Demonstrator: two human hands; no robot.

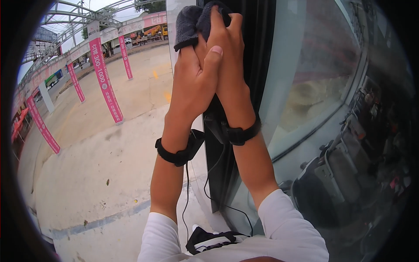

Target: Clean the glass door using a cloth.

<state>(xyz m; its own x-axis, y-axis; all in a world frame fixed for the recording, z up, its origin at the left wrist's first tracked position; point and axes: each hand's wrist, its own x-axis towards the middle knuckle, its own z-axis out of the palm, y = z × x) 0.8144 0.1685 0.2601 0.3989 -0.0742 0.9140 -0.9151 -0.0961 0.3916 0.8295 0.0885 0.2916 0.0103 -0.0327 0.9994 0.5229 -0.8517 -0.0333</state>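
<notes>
Both of my hands are raised together at the top of the view, on a dark grey cloth [189,24] with a black edge. My left hand [194,78] has its fingers behind the cloth, where they are hidden, and its thumb lies against the other hand. The fingers of my right hand [226,42] press into the cloth's right part. Directly behind them stands a black upright frame [258,42] beside a glass pane [284,75]. Whether the cloth touches the frame, I cannot tell.
Each wrist wears a black strap [242,134] with a thin cable [187,196] running down towards a black-and-white bag [212,240] at my waist. Pink-wrapped posts [106,80] bearing writing stand on the concrete ground [131,177] at left. Dark seat-like objects [340,170] show at right.
</notes>
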